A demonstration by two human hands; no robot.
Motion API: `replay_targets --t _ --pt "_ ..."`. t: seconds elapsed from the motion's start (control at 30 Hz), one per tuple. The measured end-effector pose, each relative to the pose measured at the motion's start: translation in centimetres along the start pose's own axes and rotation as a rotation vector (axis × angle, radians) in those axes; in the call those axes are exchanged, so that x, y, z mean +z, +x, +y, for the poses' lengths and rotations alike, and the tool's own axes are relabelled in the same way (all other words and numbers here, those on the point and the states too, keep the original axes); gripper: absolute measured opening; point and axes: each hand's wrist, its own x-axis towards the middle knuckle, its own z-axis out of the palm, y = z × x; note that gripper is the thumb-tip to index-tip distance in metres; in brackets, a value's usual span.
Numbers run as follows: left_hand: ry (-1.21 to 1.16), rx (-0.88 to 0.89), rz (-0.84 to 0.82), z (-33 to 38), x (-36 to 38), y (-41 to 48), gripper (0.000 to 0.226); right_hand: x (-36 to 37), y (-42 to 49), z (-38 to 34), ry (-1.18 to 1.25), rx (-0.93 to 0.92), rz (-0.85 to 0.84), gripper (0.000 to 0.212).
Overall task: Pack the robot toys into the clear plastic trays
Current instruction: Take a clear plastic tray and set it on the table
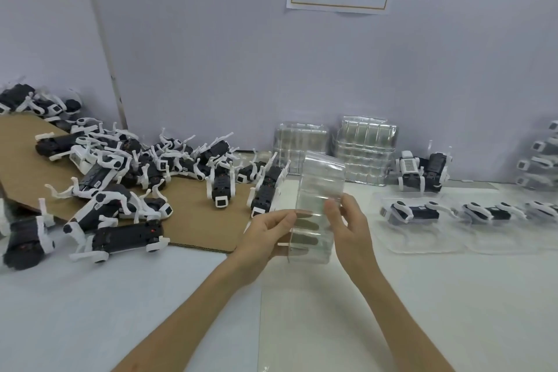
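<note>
Glossy plastic, dull cardboard

The clear ribbed plastic tray point(320, 199) is thin and glossy, like the stacked clear plastic trays point(365, 151). The black-and-white plastic robot toys point(126, 237) look smooth, slightly shiny. The brown cardboard sheet point(193, 214) is matt and rough; the white table top point(90, 311) matt, smooth.

Both hands point(311, 235) hold a clear tray stack point(317, 205) above the white table point(151, 296).

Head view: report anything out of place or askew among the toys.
The black-and-white robot toys on the left lie in a tangled heap, many on their backs or sides with legs up, some spilling off the brown cardboard sheet onto the white table. The packed toys in clear plastic trays on the right lie in a tidy row.
</note>
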Motion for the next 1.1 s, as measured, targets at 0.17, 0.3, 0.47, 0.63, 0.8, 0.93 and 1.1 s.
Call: replay_targets --t 0.17,0.3,0.47,0.63,0.8,0.93,1.1 --pt "-0.094 -0.067 -0.048 0.33 -0.04 -0.23 0.031 -0.28 0.05 -0.17 0.049 0.032 -0.049 0.035" --pt "-0.133 -0.099 -0.063 0.47 -0.27 -0.26 0.032 -0.28 0.09 0.12 0.065 0.026 -0.062 0.031" --pt "-0.160 -0.112 -0.091 0.42 -0.38 -0.26 0.034 -0.44 0.29 0.26 0.085 0.035 -0.082 0.034" --pt "-0.164 -0.124 -0.109 0.52 -0.47 -0.29 0.037 -0.68 0.27 0.48 0.093 0.023 -0.113 0.029" --pt "-0.152 -0.124 -0.114 0.56 -0.55 -0.32 0.036 -0.77 0.32 0.47 0.098 0.044 -0.125 0.028" --pt "-0.141 -0.121 -0.127 0.65 -0.53 -0.36 0.039 -0.85 0.47 0.45 0.088 0.053 -0.125 0.031" --pt "-0.124 -0.134 -0.135 0.65 -0.55 -0.32 0.039 -1.01 0.50 0.48 0.086 0.031 -0.146 0.025"
